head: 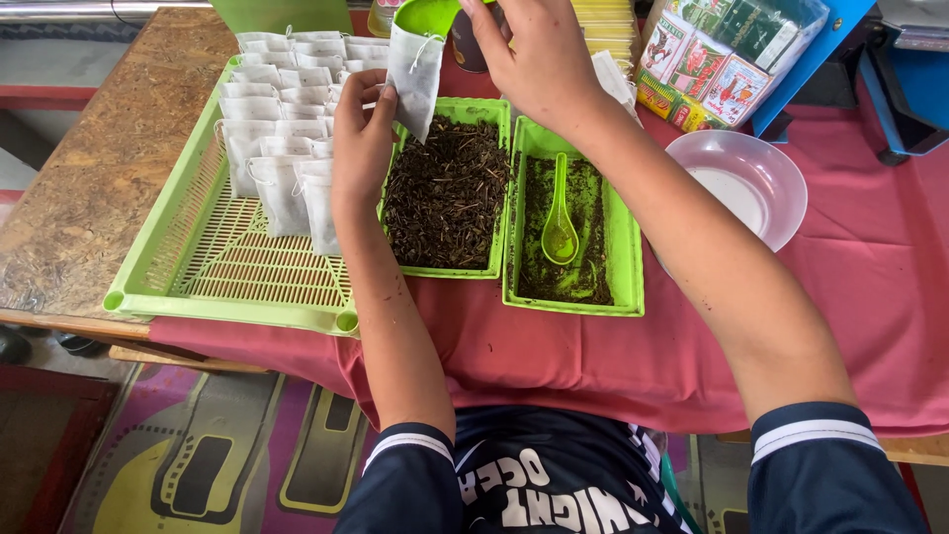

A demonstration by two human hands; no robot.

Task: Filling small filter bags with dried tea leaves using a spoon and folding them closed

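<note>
Hiding the green scoop [427, 15], frame edge clips both hands [450, 89]

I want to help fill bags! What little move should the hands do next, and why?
Probably tip the green scoop a bit more: the right hand has it at the mouth of the white bag, which the left hand holds above the tray of dried leaves.

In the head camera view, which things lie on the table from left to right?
Slotted green tray with white filter bags → green tray of dried leaves → green tray with a green spoon → pale plate.
</note>
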